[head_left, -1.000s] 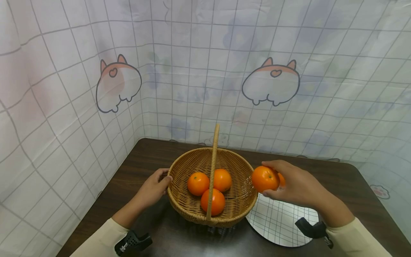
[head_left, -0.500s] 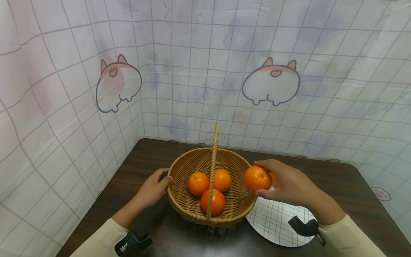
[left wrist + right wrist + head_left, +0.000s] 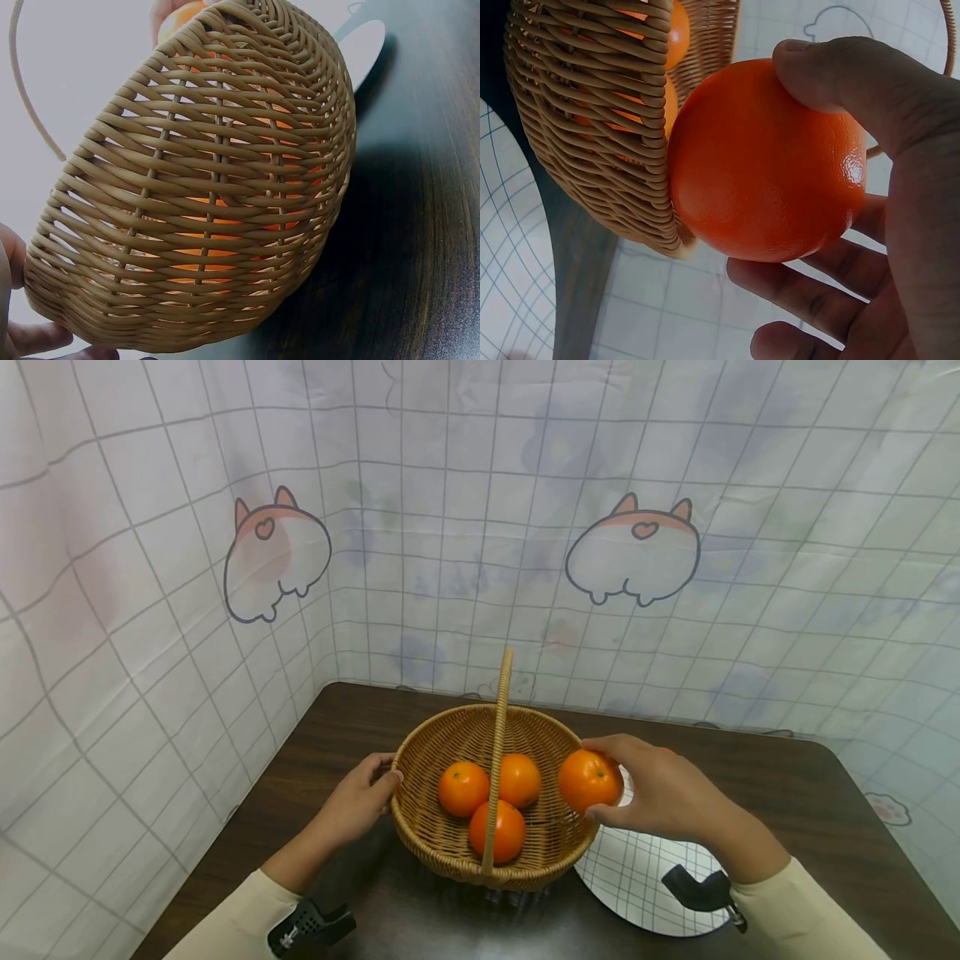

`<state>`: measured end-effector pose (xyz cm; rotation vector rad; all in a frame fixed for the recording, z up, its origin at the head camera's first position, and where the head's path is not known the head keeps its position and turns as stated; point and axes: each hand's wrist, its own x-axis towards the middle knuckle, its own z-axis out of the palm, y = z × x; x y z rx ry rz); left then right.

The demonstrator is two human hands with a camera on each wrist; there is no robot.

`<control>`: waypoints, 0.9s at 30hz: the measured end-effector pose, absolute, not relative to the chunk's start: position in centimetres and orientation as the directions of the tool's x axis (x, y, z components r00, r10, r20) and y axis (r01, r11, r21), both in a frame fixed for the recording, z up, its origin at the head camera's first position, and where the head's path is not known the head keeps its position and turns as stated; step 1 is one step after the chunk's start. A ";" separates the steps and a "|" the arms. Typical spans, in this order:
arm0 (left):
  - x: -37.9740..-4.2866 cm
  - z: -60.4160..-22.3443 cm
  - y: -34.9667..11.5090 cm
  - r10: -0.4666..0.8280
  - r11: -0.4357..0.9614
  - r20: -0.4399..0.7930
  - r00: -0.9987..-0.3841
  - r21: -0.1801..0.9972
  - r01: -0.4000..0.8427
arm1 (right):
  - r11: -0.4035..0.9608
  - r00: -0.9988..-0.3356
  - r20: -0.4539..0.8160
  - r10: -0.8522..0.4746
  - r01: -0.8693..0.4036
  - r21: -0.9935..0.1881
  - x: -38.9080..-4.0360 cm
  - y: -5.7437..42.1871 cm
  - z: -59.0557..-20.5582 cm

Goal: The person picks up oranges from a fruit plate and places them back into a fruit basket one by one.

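A round wicker basket (image 3: 420, 852) with an arched handle (image 3: 500, 727) stands on the table, with 3 oranges inside, one of them an orange (image 3: 462, 789) on the left. My left hand (image 3: 360, 802) holds its left rim, thumb on the edge and fingers outside. My right hand (image 3: 660, 789) grips another orange (image 3: 589, 779) at the basket's right rim. In the right wrist view, the held orange (image 3: 769, 165) is pinched between thumb and fingers, right by the wicker edge. Through the weave in the left wrist view, oranges (image 3: 206, 259) show in part.
A white plate (image 3: 648, 885) with grid lines lies right of the basket, partly under my right hand and arm. A small orange-red patch (image 3: 667, 750) shows behind that hand, mostly hidden. The dark wooden table (image 3: 825, 827) meets a grid-patterned curtain (image 3: 480, 568) behind.
My right hand has moved left with the orange, from beside the basket to its right rim. My left hand and the basket have stayed in place.
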<state>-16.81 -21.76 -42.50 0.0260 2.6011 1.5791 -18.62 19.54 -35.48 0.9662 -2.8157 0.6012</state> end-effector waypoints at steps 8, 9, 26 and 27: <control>-16.7 -42.3 -21.8 0.071 0.460 -0.075 -0.995 0.887 -0.034 | 0.709 -0.782 0.217 -0.584 -0.621 -0.333 -18.8 19.3 -35.6; -16.7 -42.3 -21.8 0.070 0.459 -0.074 -0.995 0.888 -0.034 | 0.710 -0.783 0.215 -0.583 -0.621 -0.332 -18.8 19.3 -35.6; -16.8 -42.2 -21.6 0.064 0.453 -0.085 -0.994 0.890 -0.047 | 0.705 -0.779 0.215 -0.589 -0.626 -0.333 -19.0 19.7 -35.5; -16.8 -42.2 -21.6 0.064 0.453 -0.085 -0.994 0.890 -0.047 | 0.707 -0.782 0.213 -0.586 -0.622 -0.337 -19.0 19.8 -35.5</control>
